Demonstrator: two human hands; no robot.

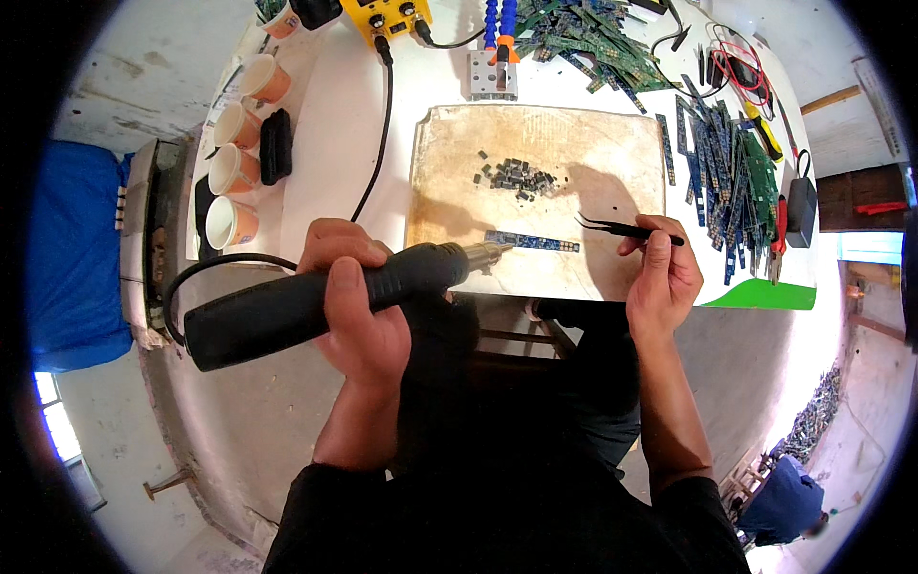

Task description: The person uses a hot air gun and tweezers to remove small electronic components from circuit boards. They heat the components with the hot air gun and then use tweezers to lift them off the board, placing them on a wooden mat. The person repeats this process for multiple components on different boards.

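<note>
My left hand (356, 298) grips a black hot-air gun (306, 304) whose metal nozzle (486, 254) points at the left end of a narrow blue circuit strip (532, 241). The strip lies on a worn tan work mat (612, 153). My right hand (660, 273) holds black tweezers (620, 228), tips hovering just above the strip's right end. A small pile of dark removed chips (514, 177) sits on the mat, farther from me than the strip.
Several paper cups (237, 170) line the table's left edge beside a black block (275, 145). A heap of blue and green circuit strips (722, 172) covers the right side, with cutters and cables. A yellow device (386, 14) and metal stand (492, 75) sit at the back.
</note>
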